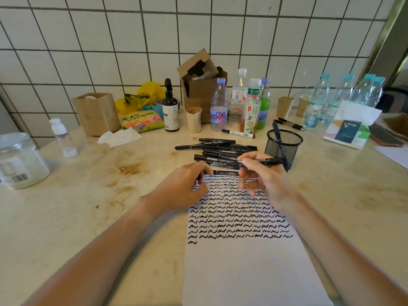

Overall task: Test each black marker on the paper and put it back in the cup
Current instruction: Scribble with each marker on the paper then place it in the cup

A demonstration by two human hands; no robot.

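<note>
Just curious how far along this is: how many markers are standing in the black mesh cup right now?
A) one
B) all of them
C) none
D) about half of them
A: a single marker stands in the mesh cup, while the pile of black markers lies on the counter and the right hand holds another.

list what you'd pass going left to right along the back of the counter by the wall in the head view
wooden box → yellow bag → dark pump bottle → cardboard box → cluster of drink bottles → paper cups → water bottles
</note>
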